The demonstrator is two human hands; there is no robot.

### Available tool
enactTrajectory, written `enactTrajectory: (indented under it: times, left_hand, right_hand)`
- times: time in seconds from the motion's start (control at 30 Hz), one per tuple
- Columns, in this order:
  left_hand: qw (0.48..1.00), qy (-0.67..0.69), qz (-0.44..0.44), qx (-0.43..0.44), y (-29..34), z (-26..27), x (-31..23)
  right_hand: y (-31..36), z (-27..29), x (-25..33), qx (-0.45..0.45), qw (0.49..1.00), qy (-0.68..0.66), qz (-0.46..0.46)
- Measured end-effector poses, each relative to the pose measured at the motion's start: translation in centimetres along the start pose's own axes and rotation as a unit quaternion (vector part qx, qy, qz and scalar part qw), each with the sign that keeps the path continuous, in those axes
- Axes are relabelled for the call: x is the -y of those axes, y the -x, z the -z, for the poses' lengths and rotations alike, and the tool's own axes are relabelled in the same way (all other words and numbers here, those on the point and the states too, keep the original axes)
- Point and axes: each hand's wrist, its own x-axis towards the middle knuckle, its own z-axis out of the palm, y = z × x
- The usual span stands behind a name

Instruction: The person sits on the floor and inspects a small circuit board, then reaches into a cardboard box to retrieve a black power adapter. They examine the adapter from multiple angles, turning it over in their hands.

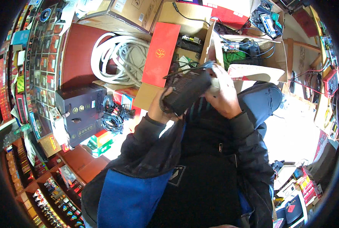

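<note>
Gripping a black, vented, boxlike device (pixel 187 92) with left hand (pixel 159 109) and right hand (pixel 224 94), upper-middle frame, picked up, not yet set down.

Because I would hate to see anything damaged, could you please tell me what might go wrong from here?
The black device is held up between the left hand and the right hand, so it could drop if either grip slips. It is close to the open cardboard box, so it might knock the parts inside. The red panel nearby could also get bumped.
</note>
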Motion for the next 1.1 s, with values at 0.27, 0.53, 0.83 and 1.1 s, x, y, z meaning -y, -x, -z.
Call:
enactTrajectory:
  times: [0.27, 0.53, 0.83, 1.1]
  left_hand:
    - [0.982, -0.155, 0.050, 0.091, 1.9, -7.2, -2.4]
    - [0.967, -0.068, 0.097, 0.224, -2.2, -1.6, 0.2]
    - [0.895, -0.387, -0.216, -0.038, -15.4, 4.3, 3.4]
    - [0.992, -0.098, -0.080, 0.003, -25.7, -0.2, 2.0]
  right_hand:
    - [-1.0, 3.0, 2.5, -0.063, 0.996, 0.012, 0.066]
    - [8.9, 6.2, -1.8, -0.173, 0.844, -0.401, -0.312]
    - [14.9, 9.8, -2.6, -0.264, 0.659, -0.650, -0.272]
    - [16.4, 10.9, -2.0, -0.253, 0.538, -0.786, -0.171]
